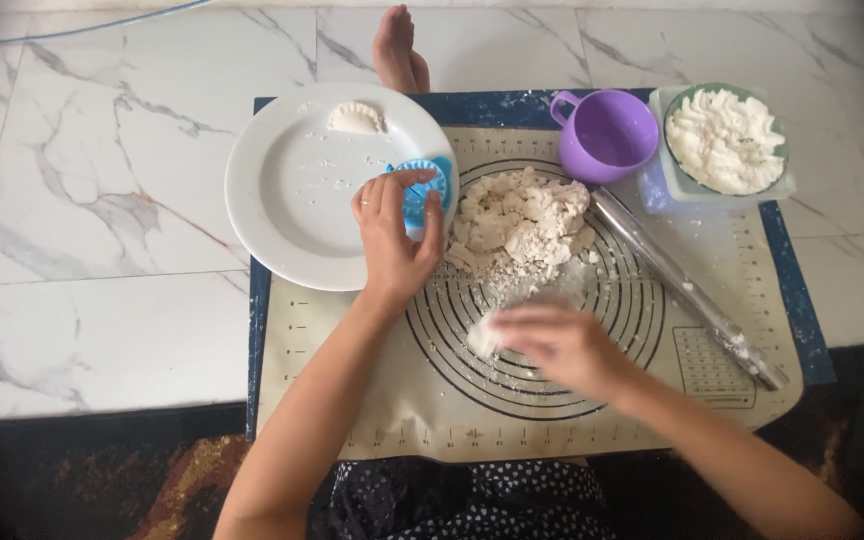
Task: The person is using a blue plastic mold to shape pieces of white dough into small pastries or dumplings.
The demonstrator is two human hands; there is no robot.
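The left hand point(392, 235) pinches a blue mould point(422, 190) at the plate point(292, 200) rim – the right hand point(562, 345), blurred at centre, holds a dough piece point(482, 335) loosely.

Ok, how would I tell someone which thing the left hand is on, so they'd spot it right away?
Start at the white plate on the left of the baking mat. At the plate's right edge, under the left hand, is a small blue plastic dumpling mould. It is the only bright blue thing there; the one shaped dumpling lies apart, at the plate's far rim.
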